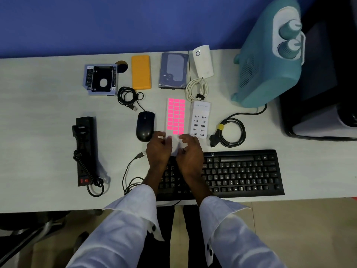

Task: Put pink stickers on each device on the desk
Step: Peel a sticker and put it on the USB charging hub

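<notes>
A white sheet of pink stickers (176,116) lies mid-desk between the black mouse (145,125) and the white USB charger (200,120). My left hand (159,149) rests on the sheet's bare near end, fingers bent on the paper. My right hand (190,150) is beside it on the same end, fingertips curled at the lowest pink stickers. Whether a sticker is pinched I cannot tell. Other devices: black keyboard (241,172), power strip (85,149), orange power bank (141,72), hard drive (173,70), drive caddy (101,79), white plug-in extender (203,61).
A teal appliance (270,55) stands at the back right, its coiled black cord (230,132) beside the charger. A white cable coil (197,89) and the mouse's black cable (128,96) lie behind the sheet. A dark case (320,93) stands at the far right.
</notes>
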Tool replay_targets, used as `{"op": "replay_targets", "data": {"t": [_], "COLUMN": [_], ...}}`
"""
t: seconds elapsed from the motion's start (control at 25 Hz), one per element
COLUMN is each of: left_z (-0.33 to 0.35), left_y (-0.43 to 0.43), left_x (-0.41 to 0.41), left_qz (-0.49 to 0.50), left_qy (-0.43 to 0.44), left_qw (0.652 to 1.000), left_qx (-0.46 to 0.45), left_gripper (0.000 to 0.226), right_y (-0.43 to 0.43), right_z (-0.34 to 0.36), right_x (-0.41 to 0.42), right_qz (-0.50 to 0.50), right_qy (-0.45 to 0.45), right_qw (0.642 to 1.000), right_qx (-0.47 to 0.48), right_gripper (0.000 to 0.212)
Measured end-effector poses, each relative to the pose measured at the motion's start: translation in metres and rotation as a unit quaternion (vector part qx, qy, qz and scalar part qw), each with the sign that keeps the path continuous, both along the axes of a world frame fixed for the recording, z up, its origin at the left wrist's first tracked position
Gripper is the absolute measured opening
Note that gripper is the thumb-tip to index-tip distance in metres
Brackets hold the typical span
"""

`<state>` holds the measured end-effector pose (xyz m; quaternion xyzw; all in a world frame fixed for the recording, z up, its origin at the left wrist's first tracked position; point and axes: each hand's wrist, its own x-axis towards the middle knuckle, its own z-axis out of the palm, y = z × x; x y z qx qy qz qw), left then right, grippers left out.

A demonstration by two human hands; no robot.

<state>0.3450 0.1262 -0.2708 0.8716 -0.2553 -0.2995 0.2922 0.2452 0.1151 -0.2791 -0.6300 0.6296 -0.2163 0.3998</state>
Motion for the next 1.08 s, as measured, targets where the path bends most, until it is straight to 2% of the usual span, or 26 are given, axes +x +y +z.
{"op": "replay_targets", "data": {"t": [0.12, 0.24, 0.44, 0.84, 1.08], "left_z": [0.000, -0.007, 0.003, 0.013, 0.011], "left_y": [-0.007, -0.005, -0.010, -0.017, -0.019], "left_x": [0.008, 0.017, 0.018, 0.015, 0.017], "left_qz": [0.018, 0.019, -0.028, 0.093, 0.089], "left_qy": [0.055, 0.134, 0.229, 0.298, 0.288], "left_qw": [0.998, 0.990, 0.971, 0.948, 0.952], "left_qx": [-0.002, -0.032, -0.063, -0.060, -0.051], "left_gripper": [0.025, 0.014, 0.031, 0.031, 0.032], "right_y": [-0.001, -0.009, -0.017, -0.024, -0.028], "right_z": [0.002, 0.003, 0.003, -0.001, -0.001], "right_x": [0.000, 0.003, 0.008, 0.014, 0.014], "right_qz": [0.019, 0.030, 0.024, -0.031, -0.044], "right_qy": [0.003, 0.002, -0.003, -0.043, -0.052], "right_qw": [1.000, 0.999, 1.000, 0.999, 0.998], "right_qx": [0.008, 0.014, 0.018, 0.008, 0.012], "right_gripper": [0.048, 0.044, 0.034, 0.021, 0.012]}}
